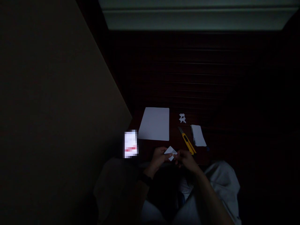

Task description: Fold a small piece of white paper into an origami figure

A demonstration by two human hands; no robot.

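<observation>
A small folded piece of white paper [170,151], turned like a diamond, is held between both hands above the near edge of the dark table. My left hand [160,156] grips its left side, with the thumb lying across the front. At its right corner, my right hand [185,158] pinches the paper between closed fingers. Just beyond my right hand lies a yellow box cutter [188,143] with its blade out, pointing away from me. A large white sheet of paper [155,124] lies flat past my left hand.
Small folded paper pieces [182,118] lie at the back of the table. A stack of white paper [198,136] is at the right, with a small blue thing [207,149] beside it. A bright blurred-out screen [130,143] stands at the left, near the wall [58,93].
</observation>
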